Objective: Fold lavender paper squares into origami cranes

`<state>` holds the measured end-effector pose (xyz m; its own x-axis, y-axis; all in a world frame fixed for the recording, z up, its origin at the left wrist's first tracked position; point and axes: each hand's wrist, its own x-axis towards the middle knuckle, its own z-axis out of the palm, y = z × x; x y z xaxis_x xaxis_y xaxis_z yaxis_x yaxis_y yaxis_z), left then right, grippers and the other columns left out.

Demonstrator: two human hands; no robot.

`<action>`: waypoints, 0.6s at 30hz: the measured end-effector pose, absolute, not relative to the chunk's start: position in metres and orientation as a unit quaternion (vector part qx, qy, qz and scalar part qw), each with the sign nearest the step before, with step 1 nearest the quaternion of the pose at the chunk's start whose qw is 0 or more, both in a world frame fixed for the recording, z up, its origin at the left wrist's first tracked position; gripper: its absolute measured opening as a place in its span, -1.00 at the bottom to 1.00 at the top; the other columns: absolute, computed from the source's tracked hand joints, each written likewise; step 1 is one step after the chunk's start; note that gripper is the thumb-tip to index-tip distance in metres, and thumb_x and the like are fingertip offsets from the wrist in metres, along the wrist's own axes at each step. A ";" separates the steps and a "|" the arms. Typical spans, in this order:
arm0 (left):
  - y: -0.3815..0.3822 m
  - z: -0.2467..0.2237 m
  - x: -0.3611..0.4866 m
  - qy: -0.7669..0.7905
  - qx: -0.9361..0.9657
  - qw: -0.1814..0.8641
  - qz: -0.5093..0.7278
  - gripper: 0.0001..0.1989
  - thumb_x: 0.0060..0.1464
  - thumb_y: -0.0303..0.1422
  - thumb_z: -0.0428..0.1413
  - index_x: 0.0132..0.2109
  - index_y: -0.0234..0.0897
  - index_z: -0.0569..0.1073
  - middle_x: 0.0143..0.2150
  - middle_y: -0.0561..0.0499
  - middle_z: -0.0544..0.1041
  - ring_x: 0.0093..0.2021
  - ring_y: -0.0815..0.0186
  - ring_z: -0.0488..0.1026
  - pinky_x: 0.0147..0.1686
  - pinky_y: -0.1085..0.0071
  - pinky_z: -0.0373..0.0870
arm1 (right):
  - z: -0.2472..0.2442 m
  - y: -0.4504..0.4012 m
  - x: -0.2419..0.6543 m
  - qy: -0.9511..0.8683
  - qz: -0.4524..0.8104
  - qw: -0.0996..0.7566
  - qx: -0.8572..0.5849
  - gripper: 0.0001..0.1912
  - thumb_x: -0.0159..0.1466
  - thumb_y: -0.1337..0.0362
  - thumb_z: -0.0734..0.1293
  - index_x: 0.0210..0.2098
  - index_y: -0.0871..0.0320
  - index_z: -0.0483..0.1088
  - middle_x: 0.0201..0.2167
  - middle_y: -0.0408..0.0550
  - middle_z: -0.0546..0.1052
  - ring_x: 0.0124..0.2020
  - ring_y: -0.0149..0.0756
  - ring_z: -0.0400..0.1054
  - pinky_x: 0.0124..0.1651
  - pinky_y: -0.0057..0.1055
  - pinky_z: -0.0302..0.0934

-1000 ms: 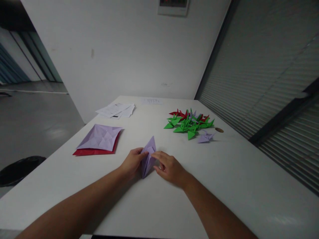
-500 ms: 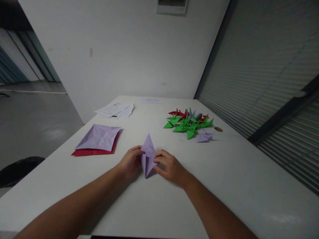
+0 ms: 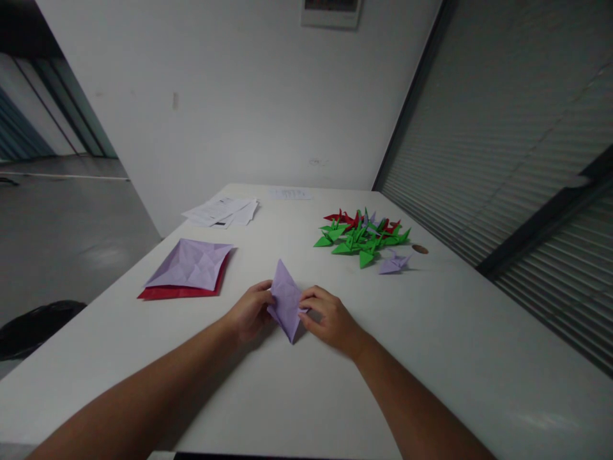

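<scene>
A light purple origami paper (image 3: 286, 300), folded into a long diamond, is held between both hands just over the white table (image 3: 287, 409). My left hand (image 3: 251, 311) is closed on its left edge, thumb on the front face. On the right edge, my right hand (image 3: 328, 319) pinches the paper between thumb and fingers. Left of the hands lie creased purple sheets (image 3: 191, 265) on top of red paper (image 3: 179, 293). A single purple paper crane (image 3: 394, 262) sits to the right, beside a pile of green paper cranes (image 3: 357, 239) and red paper cranes (image 3: 349, 220).
Printed sheets (image 3: 223, 211) lie at the back left, with another paper (image 3: 290, 193) by the wall. A brown round spot (image 3: 420, 249) shows near the cranes. Window blinds (image 3: 517, 128) border the right side. A black bag (image 3: 41, 326) stands off the table's left edge.
The purple paper has turned between my hands: the face with a centre split is replaced by a smoother face, and its bottom tip has shifted right. Both hands keep their grip.
</scene>
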<state>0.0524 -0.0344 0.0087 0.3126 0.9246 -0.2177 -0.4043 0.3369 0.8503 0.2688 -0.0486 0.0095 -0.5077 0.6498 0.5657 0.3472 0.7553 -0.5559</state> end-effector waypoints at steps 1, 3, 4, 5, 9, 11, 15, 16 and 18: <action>-0.034 0.007 0.052 0.373 0.352 0.728 0.455 -0.63 -0.26 -0.59 0.13 -0.18 -0.36 0.50 -0.37 0.00 0.52 -0.44 0.35 0.45 -0.46 0.48 0.37 | 0.009 -0.048 0.269 -0.846 0.189 0.401 -0.296 -0.90 0.29 0.41 0.35 -0.22 0.14 0.50 -0.20 0.03 0.49 -0.14 -0.20 0.42 -0.04 -0.26 0.35; -0.032 0.004 0.051 0.380 0.357 0.722 0.455 -0.59 -0.27 -0.60 0.16 -0.15 -0.36 0.49 -0.35 -0.01 0.54 -0.43 0.34 0.48 -0.43 0.48 0.39 | 0.008 -0.047 0.270 -0.843 0.188 0.408 -0.296 -0.92 0.29 0.39 0.36 -0.23 0.13 0.50 -0.21 0.02 0.50 -0.15 -0.20 0.42 -0.06 -0.27 0.36; -0.032 0.003 0.050 0.383 0.363 0.718 0.454 -0.57 -0.27 -0.61 0.18 -0.14 -0.36 0.48 -0.34 -0.02 0.55 -0.43 0.34 0.49 -0.42 0.47 0.39 | 0.007 -0.046 0.271 -0.842 0.188 0.411 -0.296 -0.93 0.29 0.38 0.36 -0.23 0.13 0.50 -0.21 0.02 0.50 -0.16 -0.21 0.43 -0.07 -0.27 0.36; -0.031 0.002 0.050 0.385 0.370 0.715 0.451 -0.55 -0.28 -0.61 0.19 -0.12 -0.35 0.48 -0.33 -0.03 0.57 -0.43 0.33 0.50 -0.42 0.47 0.40 | 0.007 -0.046 0.271 -0.840 0.188 0.414 -0.296 -0.93 0.30 0.38 0.37 -0.24 0.13 0.50 -0.22 0.01 0.50 -0.17 -0.21 0.43 -0.08 -0.28 0.36; -0.030 0.000 0.049 0.394 0.383 0.711 0.439 -0.45 -0.29 -0.64 0.20 -0.05 -0.32 0.43 -0.26 -0.06 0.60 -0.38 0.26 0.55 -0.36 0.40 0.46 | 0.006 -0.045 0.273 -0.834 0.190 0.421 -0.302 -0.94 0.29 0.39 0.37 -0.26 0.13 0.51 -0.23 0.00 0.51 -0.18 -0.22 0.44 -0.10 -0.30 0.36; -0.030 0.000 0.049 0.403 0.390 0.703 0.437 -0.41 -0.29 -0.64 0.20 -0.01 -0.29 0.39 -0.24 -0.06 0.60 -0.37 0.25 0.56 -0.37 0.39 0.45 | 0.006 -0.045 0.273 -0.833 0.193 0.417 -0.307 -0.92 0.29 0.40 0.37 -0.26 0.13 0.51 -0.23 0.00 0.52 -0.17 -0.22 0.44 -0.09 -0.30 0.35; -0.030 0.000 0.048 0.434 0.418 0.666 0.440 -0.32 -0.24 -0.64 0.21 0.10 -0.24 0.34 -0.24 -0.03 0.57 -0.35 0.27 0.54 -0.40 0.44 0.41 | 0.006 -0.044 0.274 -0.836 0.198 0.404 -0.314 -0.90 0.28 0.43 0.38 -0.26 0.12 0.52 -0.24 -0.02 0.52 -0.17 -0.24 0.45 -0.07 -0.30 0.35; -0.029 -0.001 0.048 0.443 0.426 0.655 0.440 -0.30 -0.23 -0.65 0.21 0.12 -0.23 0.33 -0.24 -0.03 0.56 -0.34 0.28 0.53 -0.40 0.45 0.41 | 0.006 -0.044 0.275 -0.836 0.199 0.402 -0.316 -0.89 0.27 0.44 0.38 -0.26 0.12 0.52 -0.23 -0.02 0.52 -0.17 -0.24 0.45 -0.06 -0.30 0.35; -0.028 -0.002 0.047 0.454 0.442 0.637 0.439 -0.28 -0.23 -0.65 0.22 0.15 -0.21 0.31 -0.23 -0.01 0.54 -0.33 0.31 0.52 -0.41 0.47 0.39 | 0.006 -0.044 0.276 -0.837 0.201 0.396 -0.319 -0.89 0.26 0.44 0.39 -0.26 0.13 0.52 -0.23 -0.02 0.53 -0.17 -0.24 0.45 -0.06 -0.30 0.35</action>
